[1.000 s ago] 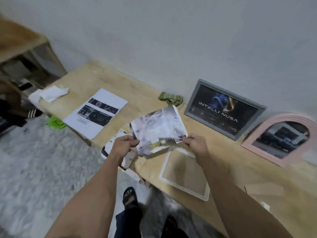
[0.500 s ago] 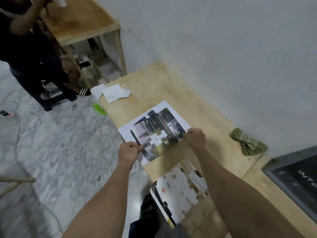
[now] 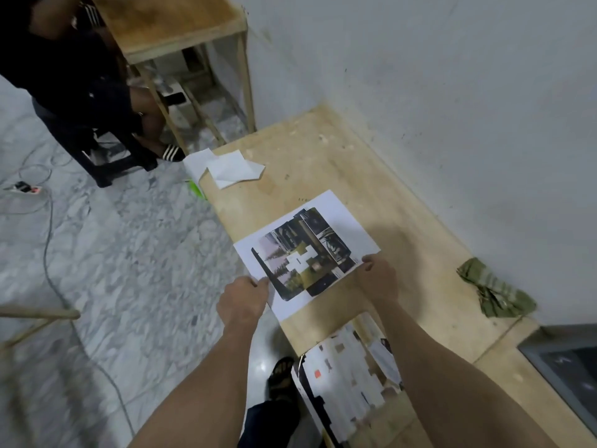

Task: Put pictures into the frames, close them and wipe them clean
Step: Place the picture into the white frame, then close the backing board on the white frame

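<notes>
Centre frame: left hand (image 3: 243,299) and right hand (image 3: 379,279) each pinch, fingers closed, an edge of the printed picture (image 3: 302,258) over a white sheet (image 3: 350,221) on the tabletop (image 3: 323,156).

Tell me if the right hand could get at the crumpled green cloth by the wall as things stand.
Probably yes, once it lets go. The right hand pinches a cut-out colour picture, so it is occupied. The crumpled green cloth lies to its right by the wall, with only bare wooden tabletop between.
</notes>
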